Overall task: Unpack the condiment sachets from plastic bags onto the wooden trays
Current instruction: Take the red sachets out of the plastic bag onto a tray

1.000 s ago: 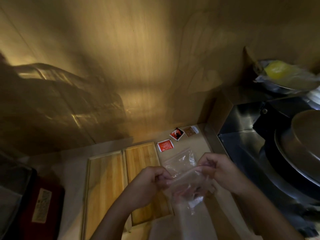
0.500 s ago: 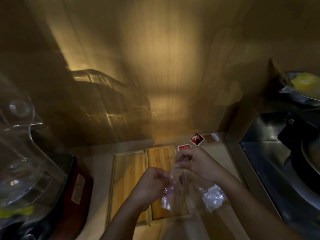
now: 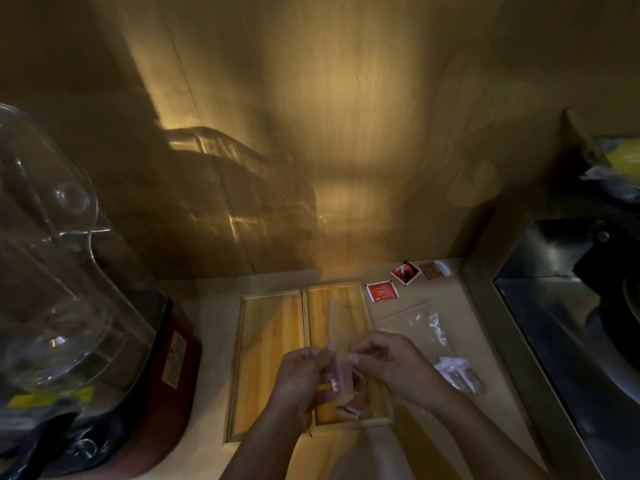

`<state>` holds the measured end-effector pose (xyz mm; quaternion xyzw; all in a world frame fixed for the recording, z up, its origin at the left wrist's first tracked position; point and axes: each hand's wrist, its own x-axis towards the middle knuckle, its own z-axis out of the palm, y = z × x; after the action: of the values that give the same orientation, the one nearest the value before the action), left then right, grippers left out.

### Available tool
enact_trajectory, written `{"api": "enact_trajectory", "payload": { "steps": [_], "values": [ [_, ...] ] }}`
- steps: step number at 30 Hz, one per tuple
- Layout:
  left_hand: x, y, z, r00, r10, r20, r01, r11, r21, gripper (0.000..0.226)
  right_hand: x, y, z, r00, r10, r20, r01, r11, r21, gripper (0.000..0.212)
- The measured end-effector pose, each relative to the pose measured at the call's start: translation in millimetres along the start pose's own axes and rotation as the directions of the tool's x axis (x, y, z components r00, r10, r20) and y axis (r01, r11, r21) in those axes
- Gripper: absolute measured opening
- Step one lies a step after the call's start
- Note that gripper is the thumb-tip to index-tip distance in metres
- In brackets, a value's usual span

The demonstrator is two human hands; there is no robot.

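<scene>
Two wooden trays lie side by side on the counter, the left tray (image 3: 266,341) and the right tray (image 3: 349,306). Above the right tray my left hand (image 3: 298,379) and my right hand (image 3: 391,365) both pinch a clear plastic bag (image 3: 337,344) held edge-on; sachets show dimly at its lower end (image 3: 353,407). An empty-looking clear bag (image 3: 415,323) lies right of the trays, and another bag with brown sachets (image 3: 460,374) sits by my right wrist. Loose sachets lie at the back: a red one (image 3: 381,291), a red-black one (image 3: 405,271), a brown one (image 3: 433,270).
A blender with a clear jug (image 3: 52,271) on a dark red base (image 3: 166,375) stands at the left. A steel stove or sink unit (image 3: 561,323) borders the counter on the right. A wooden wall (image 3: 346,133) rises behind.
The camera view has swung left, bringing the blender into sight. My hands carried the bag from the counter's right side over the right tray and turned it edge-on; a second bag now lies by my right wrist.
</scene>
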<state>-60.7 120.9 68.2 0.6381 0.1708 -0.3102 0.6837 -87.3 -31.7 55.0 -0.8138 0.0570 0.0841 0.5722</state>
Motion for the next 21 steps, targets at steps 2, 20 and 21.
{"api": "enact_trajectory", "payload": {
  "steps": [2,20,21],
  "values": [
    [-3,0,2,0.999,-0.028,0.022,0.029,0.998,-0.054,0.018,-4,2,6,1.000,0.027,-0.009,-0.027,0.999,0.026,0.022],
    [-8,-5,2,0.990,0.074,0.119,-0.079,0.996,0.036,0.006,-26,-24,20,0.996,-0.088,-0.002,0.078,0.902,-0.424,0.018],
    [-9,-6,3,0.988,0.101,0.116,-0.108,0.993,0.056,0.010,-26,-24,21,0.995,-0.100,0.000,0.091,0.900,-0.426,0.022]
  ]
}}
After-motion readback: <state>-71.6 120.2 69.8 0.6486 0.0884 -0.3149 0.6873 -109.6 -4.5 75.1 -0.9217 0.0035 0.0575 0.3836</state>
